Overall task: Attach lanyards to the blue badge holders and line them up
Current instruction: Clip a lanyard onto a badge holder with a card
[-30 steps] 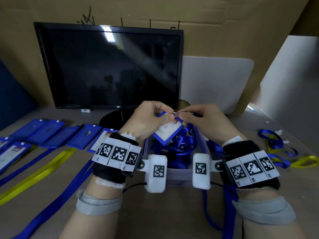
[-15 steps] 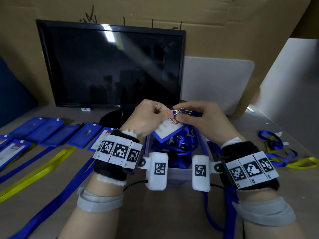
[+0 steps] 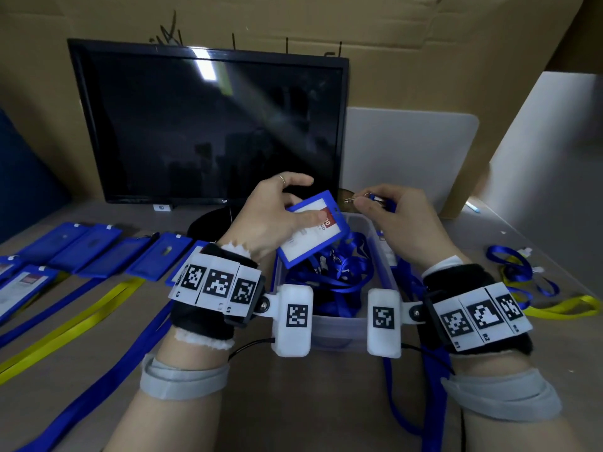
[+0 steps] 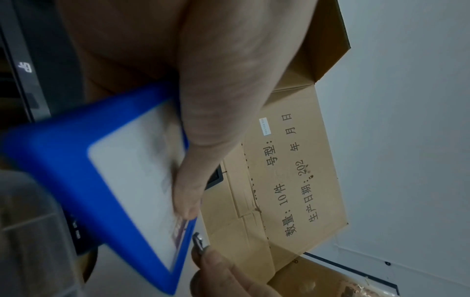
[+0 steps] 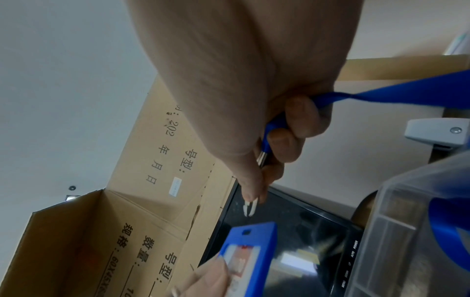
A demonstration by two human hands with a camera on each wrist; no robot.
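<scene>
My left hand [image 3: 277,210] holds a blue badge holder [image 3: 311,234] with a white card inside, thumb pressed on its face, above the clear box. The holder's frame [image 4: 84,180] fills the left wrist view, and its slotted top end [image 5: 251,239] shows in the right wrist view. My right hand [image 3: 388,216] pinches the metal clip [image 3: 350,200] of a blue lanyard [image 5: 396,96] between thumb and fingers. The clip [image 5: 250,207] is a short way from the holder's slot and does not touch it.
A clear plastic box [image 3: 385,256] with several blue lanyards sits between my wrists. A row of blue badge holders [image 3: 94,249] with blue and yellow lanyards [image 3: 81,314] lies at left. More lanyards [image 3: 522,275] lie at right. A black monitor [image 3: 208,125] stands behind.
The hands have drawn apart: the clip was at the holder's top edge, now there is a gap. My left hand has tilted the holder face up, with the thumb across the card.
</scene>
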